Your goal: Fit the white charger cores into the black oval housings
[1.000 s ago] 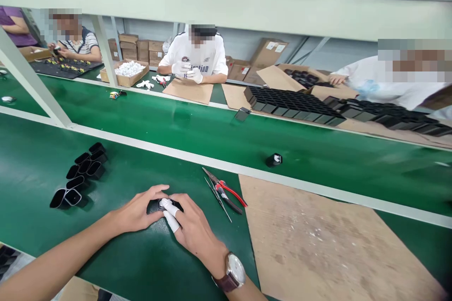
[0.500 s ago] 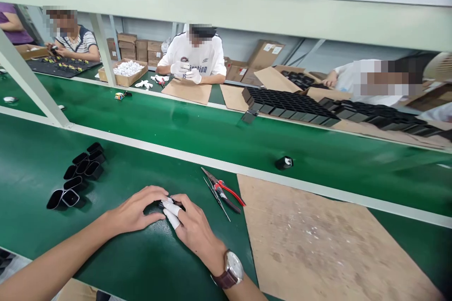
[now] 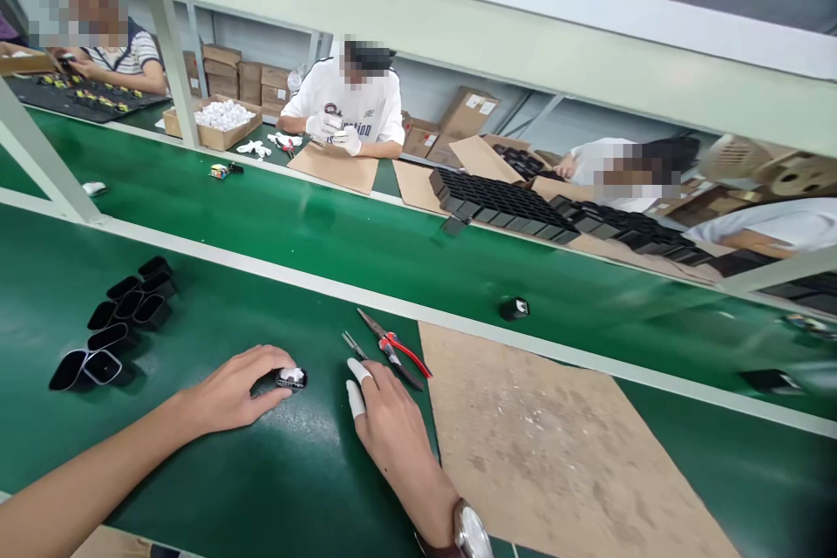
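- Your two hands are apart over the green bench (image 3: 275, 488).
- Your left hand (image 3: 239, 390) has its thumb and fingers closed around a small black housing (image 3: 291, 383), white material showing in its open top; it sits at the fingertips, between your hands.
- Your right hand (image 3: 396, 423), wearing white finger cots (image 3: 359, 371) and a wristwatch (image 3: 472, 530) at the wrist, reaches over the metal tweezers (image 3: 353, 343); you partly cover them, so I cannot tell whether you grip them.
- Just beside those fingers lie the red-and-black-handled long-nose pliers (image 3: 393, 349).
- To your right lies a stained cardboard sheet (image 3: 555, 453).
- To your left, open black housings (image 3: 98, 384) stand clustered, mouths upward.
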The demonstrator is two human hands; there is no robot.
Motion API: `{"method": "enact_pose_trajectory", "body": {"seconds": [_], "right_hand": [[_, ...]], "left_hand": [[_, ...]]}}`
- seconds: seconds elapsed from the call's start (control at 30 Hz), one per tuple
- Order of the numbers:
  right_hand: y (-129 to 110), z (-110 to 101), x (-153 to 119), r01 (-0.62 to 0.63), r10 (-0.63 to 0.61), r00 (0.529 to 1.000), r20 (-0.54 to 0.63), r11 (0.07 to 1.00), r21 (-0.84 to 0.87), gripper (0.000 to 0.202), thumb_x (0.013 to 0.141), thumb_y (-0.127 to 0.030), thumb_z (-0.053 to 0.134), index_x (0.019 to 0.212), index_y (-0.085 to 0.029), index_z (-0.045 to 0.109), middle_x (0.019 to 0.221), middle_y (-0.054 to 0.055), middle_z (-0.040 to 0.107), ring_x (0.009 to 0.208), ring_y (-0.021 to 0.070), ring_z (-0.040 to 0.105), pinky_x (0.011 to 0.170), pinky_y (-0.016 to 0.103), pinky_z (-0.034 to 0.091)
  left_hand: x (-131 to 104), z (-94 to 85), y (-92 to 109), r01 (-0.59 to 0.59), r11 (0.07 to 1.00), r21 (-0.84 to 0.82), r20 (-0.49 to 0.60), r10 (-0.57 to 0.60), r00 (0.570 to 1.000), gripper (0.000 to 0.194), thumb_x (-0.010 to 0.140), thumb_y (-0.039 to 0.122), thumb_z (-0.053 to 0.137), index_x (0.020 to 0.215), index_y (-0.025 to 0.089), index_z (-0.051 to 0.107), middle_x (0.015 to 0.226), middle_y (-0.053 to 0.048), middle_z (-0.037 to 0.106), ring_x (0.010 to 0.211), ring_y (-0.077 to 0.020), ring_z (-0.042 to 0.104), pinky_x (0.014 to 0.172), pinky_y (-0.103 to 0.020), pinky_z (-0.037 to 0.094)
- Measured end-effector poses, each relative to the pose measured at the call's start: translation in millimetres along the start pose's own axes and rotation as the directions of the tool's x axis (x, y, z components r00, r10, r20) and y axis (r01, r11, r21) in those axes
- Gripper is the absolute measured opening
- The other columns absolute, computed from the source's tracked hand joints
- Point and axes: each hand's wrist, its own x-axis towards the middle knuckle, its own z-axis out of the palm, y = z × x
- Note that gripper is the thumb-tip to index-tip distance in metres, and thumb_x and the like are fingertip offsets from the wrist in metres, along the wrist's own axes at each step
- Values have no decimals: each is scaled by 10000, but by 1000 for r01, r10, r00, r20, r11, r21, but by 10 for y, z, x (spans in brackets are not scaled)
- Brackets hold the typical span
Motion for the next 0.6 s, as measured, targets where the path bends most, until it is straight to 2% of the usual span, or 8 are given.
{"method": "enact_pose_trajectory", "body": {"seconds": [0.07, 0.17, 0.27, 0.4, 0.5, 0.6], "right_hand": [[16, 27, -34, 9, -8, 1000, -18, 1000, 22, 351, 949, -44, 475, 1248, -117, 642, 1272, 190, 651, 1114, 328, 641, 910, 467, 600], [46, 41, -13, 48, -47, 999, -23, 997, 56, 368, 893, 13, 441, 1147, -133, 664, 1115, 158, 670, 982, 300, 649, 827, 440, 608], [-6, -32, 52, 63, -53, 997, -50, 975, 213, 338, 931, -19, 425, 1148, -150, 649, 1019, 118, 649, 853, 245, 651, 694, 360, 593], [-215, -251, 108, 61, -39, 997, -63, 915, 398, 330, 1022, -104, 401, 1292, -163, 579, 1110, 106, 637, 799, 183, 662, 632, 296, 556], [-321, -353, 119, 119, -92, 991, -93, 932, 343, 299, 1022, -94, 392, 1232, -167, 592, 1073, 93, 656, 719, 175, 638, 553, 300, 499], [-339, -355, 127, 166, -140, 983, -123, 958, 234, 287, 970, -42, 386, 1075, -170, 620, 1009, 94, 661, 670, 190, 599, 508, 326, 455]], "left_hand": [[-6, -18, 23, 84, 996, 20, 31, -84, 996, 350, 1006, 277, 664, 1347, 279, 586, 1273, -58, 715, 1128, -222, 718, 970, -346, 605], [-14, -39, 46, 130, 991, 33, 59, -132, 990, 416, 986, 307, 689, 1383, 294, 568, 1303, -51, 709, 1140, -235, 717, 969, -363, 612], [-14, -44, 45, 123, 992, 35, 52, -125, 991, 422, 987, 317, 688, 1391, 278, 571, 1299, -64, 710, 1147, -242, 714, 979, -371, 609], [0, -33, 10, 36, 999, 17, 16, -36, 999, 363, 1003, 322, 675, 1351, 239, 610, 1259, -86, 718, 1153, -245, 703, 1010, -379, 593], [9, -23, -12, -19, 1000, -6, -4, 19, 1000, 320, 1012, 315, 667, 1316, 222, 635, 1221, -91, 723, 1134, -241, 702, 1005, -372, 593], [10, -17, -19, -32, 999, -15, -23, 32, 999, 305, 1012, 317, 670, 1299, 218, 647, 1196, -95, 727, 1099, -241, 709, 969, -366, 605]]}}
